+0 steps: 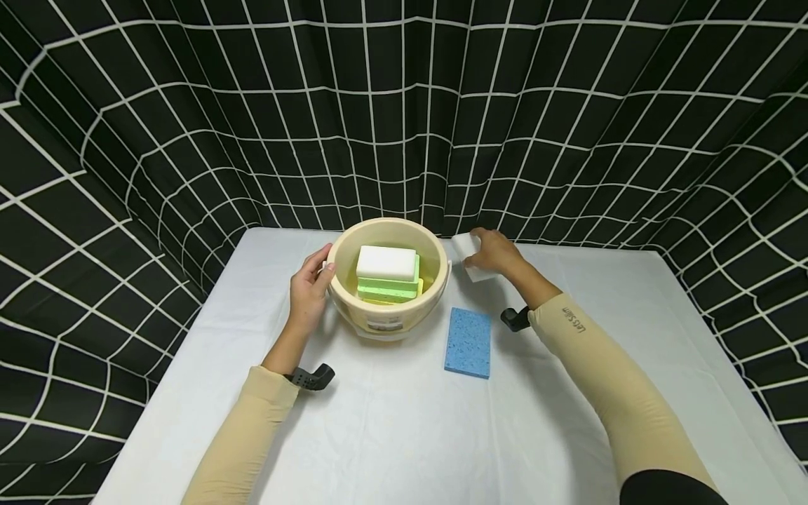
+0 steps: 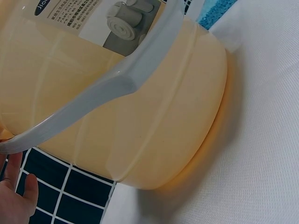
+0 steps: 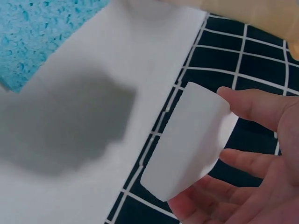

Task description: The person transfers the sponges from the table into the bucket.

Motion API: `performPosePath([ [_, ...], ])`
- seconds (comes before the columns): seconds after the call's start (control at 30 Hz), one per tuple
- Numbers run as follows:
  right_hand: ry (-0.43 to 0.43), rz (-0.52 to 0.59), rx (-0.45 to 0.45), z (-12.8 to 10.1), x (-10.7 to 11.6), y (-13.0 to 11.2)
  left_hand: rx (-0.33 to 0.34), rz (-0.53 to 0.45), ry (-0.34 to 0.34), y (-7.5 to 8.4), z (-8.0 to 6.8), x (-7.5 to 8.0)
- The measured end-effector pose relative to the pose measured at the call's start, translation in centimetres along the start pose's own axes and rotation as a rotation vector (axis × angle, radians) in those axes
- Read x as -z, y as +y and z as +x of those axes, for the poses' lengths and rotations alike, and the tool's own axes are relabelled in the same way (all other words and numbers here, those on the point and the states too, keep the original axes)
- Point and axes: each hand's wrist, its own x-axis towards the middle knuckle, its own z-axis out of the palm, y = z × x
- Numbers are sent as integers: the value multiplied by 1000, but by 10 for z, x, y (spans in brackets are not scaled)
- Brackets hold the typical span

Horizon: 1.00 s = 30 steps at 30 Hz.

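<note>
A cream bucket (image 1: 353, 312) with a pale handle (image 2: 135, 70) stands on the table. Inside it is a stack of sponges: a white one (image 1: 386, 263) on top, a green one (image 1: 385, 287) below, and yellow at the bottom. My left hand (image 1: 308, 289) touches the bucket's left side near the rim, its fingers fairly straight beside the handle's end. To the right of the bucket, my right hand (image 1: 494, 252) pinches a white sponge block (image 3: 191, 140) between thumb and fingers, tilted above the tabletop.
A flat blue sponge (image 1: 468, 344) lies on the white-covered table (image 1: 391, 435), right of the bucket and nearer to me. A black curtain with white grid lines (image 1: 404, 105) hangs behind the table and along its sides.
</note>
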Motion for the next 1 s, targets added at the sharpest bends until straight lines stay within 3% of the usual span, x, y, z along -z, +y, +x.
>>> performPosePath([
  [1.0, 181, 121, 169, -20, 43, -27, -10, -3, 1, -1, 0, 0],
])
